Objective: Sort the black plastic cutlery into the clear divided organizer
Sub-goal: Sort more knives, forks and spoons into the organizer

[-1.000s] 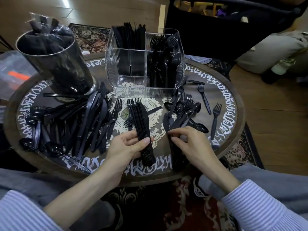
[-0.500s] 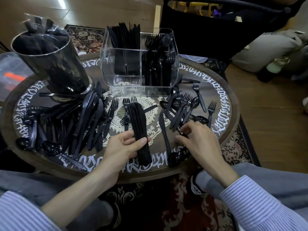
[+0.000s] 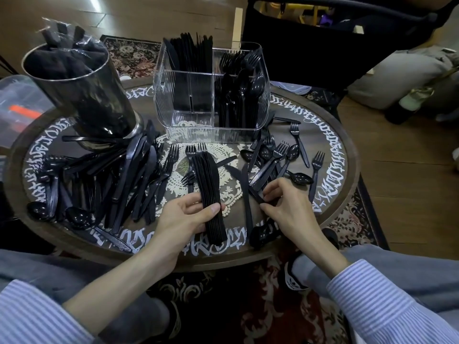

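Note:
My left hand (image 3: 185,216) grips a stacked bundle of black knives (image 3: 208,189) that points toward the clear divided organizer (image 3: 211,131). My right hand (image 3: 285,204) pinches the handle end of a black piece (image 3: 255,196) at the near edge of the right-hand heap of forks and spoons (image 3: 275,157). Inside the organizer, knives stand at the back left and forks and spoons fill the right side; its front left compartment shows no cutlery. A larger heap of black cutlery (image 3: 119,177) covers the table's left side.
A tall shiny metal cylinder (image 3: 82,95) holding wrapped black items stands at the back left of the round lettered table (image 3: 330,145). A single knife (image 3: 247,197) lies between my hands, spoons (image 3: 263,234) by the front rim. Someone's legs and a black bag are behind.
My right hand moved right and away from the table's near edge to the right-hand heap, leaving a knife and spoons behind. My left hand kept its hold on the knife bundle.

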